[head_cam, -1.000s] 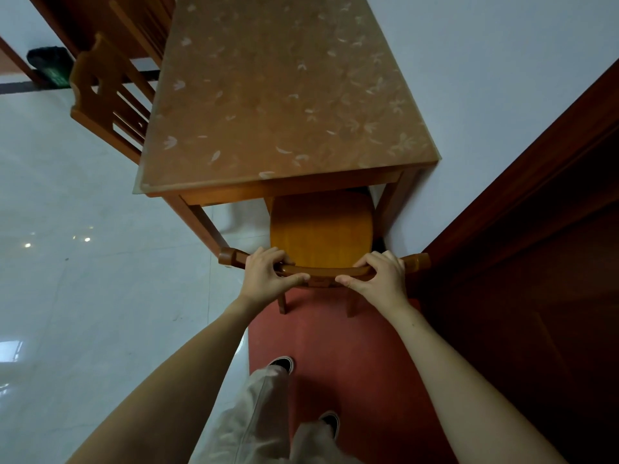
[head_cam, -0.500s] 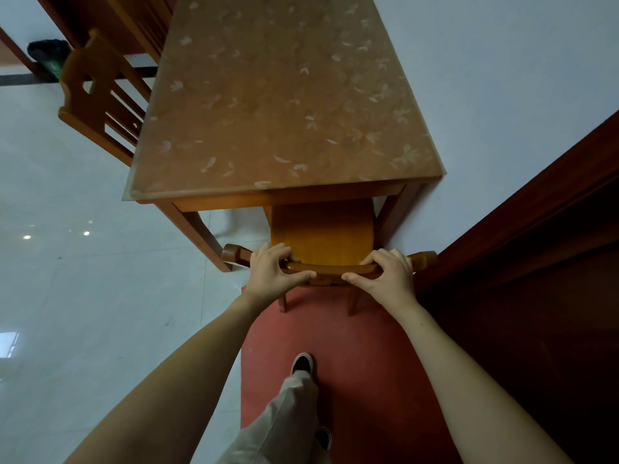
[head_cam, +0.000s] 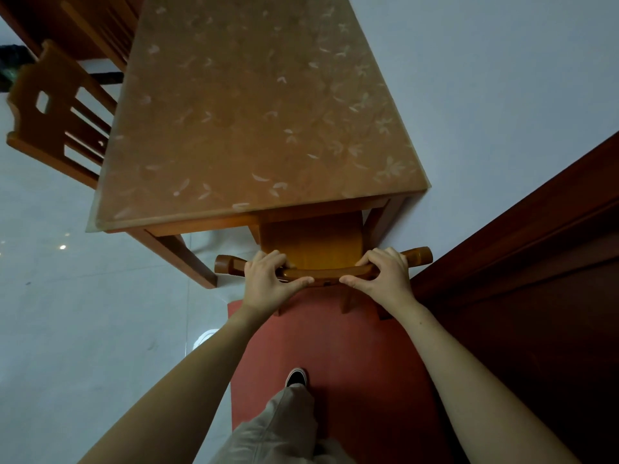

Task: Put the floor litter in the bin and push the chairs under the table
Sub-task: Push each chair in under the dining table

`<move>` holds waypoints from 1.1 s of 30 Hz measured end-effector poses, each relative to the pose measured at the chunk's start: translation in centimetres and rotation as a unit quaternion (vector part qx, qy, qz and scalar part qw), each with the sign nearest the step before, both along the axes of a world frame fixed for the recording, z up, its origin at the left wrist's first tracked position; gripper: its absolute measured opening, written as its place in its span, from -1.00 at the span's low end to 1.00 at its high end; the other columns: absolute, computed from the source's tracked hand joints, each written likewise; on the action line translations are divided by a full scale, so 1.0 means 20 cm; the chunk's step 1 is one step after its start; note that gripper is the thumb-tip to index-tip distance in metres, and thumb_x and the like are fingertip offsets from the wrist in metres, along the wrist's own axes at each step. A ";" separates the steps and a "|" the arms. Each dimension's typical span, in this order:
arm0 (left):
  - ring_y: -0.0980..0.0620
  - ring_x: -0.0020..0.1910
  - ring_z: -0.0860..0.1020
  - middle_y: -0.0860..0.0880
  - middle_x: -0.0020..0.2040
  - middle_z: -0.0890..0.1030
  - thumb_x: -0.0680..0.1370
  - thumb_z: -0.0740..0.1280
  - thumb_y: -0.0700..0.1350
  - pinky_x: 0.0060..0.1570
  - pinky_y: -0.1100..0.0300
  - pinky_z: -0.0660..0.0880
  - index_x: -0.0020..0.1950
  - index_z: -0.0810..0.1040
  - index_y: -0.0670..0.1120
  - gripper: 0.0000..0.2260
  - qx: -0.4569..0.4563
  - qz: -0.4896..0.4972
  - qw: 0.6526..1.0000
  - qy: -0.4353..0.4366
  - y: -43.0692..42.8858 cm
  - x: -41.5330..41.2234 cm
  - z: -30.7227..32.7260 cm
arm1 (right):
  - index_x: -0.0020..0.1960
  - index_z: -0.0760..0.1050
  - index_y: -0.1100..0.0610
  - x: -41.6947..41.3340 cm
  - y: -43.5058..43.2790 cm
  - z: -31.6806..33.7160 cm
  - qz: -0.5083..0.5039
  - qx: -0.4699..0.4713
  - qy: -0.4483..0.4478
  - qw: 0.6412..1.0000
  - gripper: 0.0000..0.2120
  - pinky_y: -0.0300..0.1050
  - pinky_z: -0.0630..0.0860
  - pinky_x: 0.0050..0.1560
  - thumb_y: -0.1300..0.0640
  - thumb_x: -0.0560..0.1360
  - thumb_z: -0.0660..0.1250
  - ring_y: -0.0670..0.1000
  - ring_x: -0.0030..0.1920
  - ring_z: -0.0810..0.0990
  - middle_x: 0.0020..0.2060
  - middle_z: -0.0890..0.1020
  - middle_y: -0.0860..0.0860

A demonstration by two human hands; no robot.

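A wooden chair (head_cam: 313,244) stands at the near end of the table (head_cam: 254,112), its seat partly under the tabletop. My left hand (head_cam: 268,279) grips the left part of the chair's curved top rail. My right hand (head_cam: 385,276) grips the right part of the same rail. The table has a patterned brown top with pale leaf shapes. A second wooden chair (head_cam: 57,115) stands at the table's left side, its back clear of the table edge. No litter shows on the floor.
A red mat (head_cam: 335,346) lies under my feet and the chair's rear legs. A dark wooden door or panel (head_cam: 536,296) runs close along the right. A white wall is behind the table's right side. Pale tiled floor (head_cam: 83,313) spreads to the left.
The chair has slid further under the table, with less seat showing. Both hands stay on the top rail. I have stepped forward on the red mat.
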State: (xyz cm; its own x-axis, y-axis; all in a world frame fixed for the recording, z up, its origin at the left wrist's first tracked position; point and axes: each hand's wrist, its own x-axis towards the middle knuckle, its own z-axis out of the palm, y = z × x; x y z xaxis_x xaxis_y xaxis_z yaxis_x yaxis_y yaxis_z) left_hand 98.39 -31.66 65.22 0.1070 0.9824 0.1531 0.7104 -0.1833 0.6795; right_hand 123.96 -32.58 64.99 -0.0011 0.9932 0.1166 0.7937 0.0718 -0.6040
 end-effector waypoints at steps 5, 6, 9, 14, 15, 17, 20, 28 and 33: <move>0.13 -0.20 0.32 0.18 -0.31 0.43 0.27 0.34 0.43 -0.20 0.15 0.09 -0.28 0.40 0.14 -0.61 -0.006 0.011 1.000 0.002 0.02 0.08 0.01 | -0.26 0.48 -0.12 0.08 0.05 0.01 0.010 -0.009 0.012 1.000 -0.49 -0.26 0.19 0.01 -0.56 0.21 0.30 -0.14 -0.11 0.41 -0.30 0.51 -0.22; 0.13 -0.20 0.33 0.18 -0.32 0.43 0.27 0.34 0.43 -0.21 0.15 0.09 -0.28 0.39 0.14 -0.61 -0.005 0.013 1.000 0.001 0.02 0.10 0.01 | -0.25 0.49 -0.11 0.10 0.07 0.01 0.011 -0.008 0.014 1.000 -0.48 -0.27 0.20 0.01 -0.56 0.20 0.29 -0.14 -0.11 0.41 -0.29 0.52 -0.21; 0.13 -0.19 0.33 0.21 -0.33 0.39 0.27 0.33 0.45 -0.21 0.15 0.08 -0.28 0.38 0.14 -0.60 -0.009 0.019 1.000 0.002 0.03 0.15 0.02 | -0.24 0.53 -0.07 0.15 0.10 0.02 0.016 -0.014 0.021 1.000 -0.45 -0.35 0.16 0.03 -0.55 0.19 0.31 -0.14 -0.12 0.40 -0.28 0.52 -0.21; 0.14 -0.19 0.32 0.20 -0.31 0.40 0.28 0.34 0.44 -0.18 0.15 0.12 -0.26 0.40 0.14 -0.60 -0.012 0.034 0.999 0.000 0.04 0.23 0.00 | -0.23 0.53 -0.06 0.24 0.15 0.02 0.037 -0.013 0.023 0.999 -0.49 -0.28 0.20 0.00 -0.50 0.20 0.35 -0.13 -0.11 0.41 -0.27 0.54 -0.20; 0.14 -0.19 0.31 0.19 -0.31 0.40 0.28 0.34 0.44 -0.18 0.15 0.13 -0.26 0.40 0.13 -0.60 -0.012 0.036 0.999 0.001 0.04 0.25 -0.01 | -0.23 0.53 -0.06 0.25 0.16 0.02 0.041 -0.011 0.021 0.999 -0.50 -0.23 0.21 -0.02 -0.49 0.21 0.36 -0.12 -0.11 0.42 -0.27 0.54 -0.19; 0.15 -0.20 0.30 0.19 -0.31 0.41 0.28 0.33 0.45 -0.17 0.17 0.13 -0.27 0.39 0.12 -0.58 -0.015 0.045 0.999 0.011 0.05 0.27 -0.01 | -0.23 0.51 -0.07 0.27 0.17 0.02 0.050 -0.015 0.022 0.998 -0.51 -0.20 0.20 -0.03 -0.48 0.22 0.36 -0.12 -0.11 0.41 -0.28 0.53 -0.20; 0.17 -0.20 0.29 0.19 -0.31 0.41 0.29 0.32 0.46 -0.17 0.17 0.13 -0.28 0.36 0.14 -0.58 -0.025 0.049 0.998 0.014 0.06 0.28 0.00 | -0.25 0.50 -0.08 0.28 0.19 0.02 0.055 -0.011 0.015 0.998 -0.53 -0.20 0.19 -0.05 -0.49 0.23 0.36 -0.14 -0.13 0.39 -0.31 0.49 -0.23; 0.11 -0.19 0.36 0.16 -0.29 0.45 0.28 0.32 0.44 -0.14 0.14 0.19 -0.27 0.46 0.05 -0.54 -0.022 0.082 0.996 0.015 0.10 0.41 0.03 | -0.21 0.50 -0.08 0.40 0.32 0.02 0.092 -0.011 0.013 0.996 -0.52 -0.19 0.17 -0.06 -0.49 0.25 0.33 -0.14 -0.13 0.38 -0.28 0.49 -0.23; 0.13 -0.19 0.36 0.15 -0.30 0.47 0.27 0.36 0.42 -0.11 0.13 0.21 -0.27 0.48 0.04 -0.56 -0.035 0.089 0.995 0.010 0.13 0.44 0.04 | -0.19 0.52 -0.04 0.44 0.36 0.00 0.107 0.009 0.014 0.994 -0.52 -0.18 0.19 -0.02 -0.46 0.28 0.36 -0.14 -0.14 0.38 -0.28 0.49 -0.22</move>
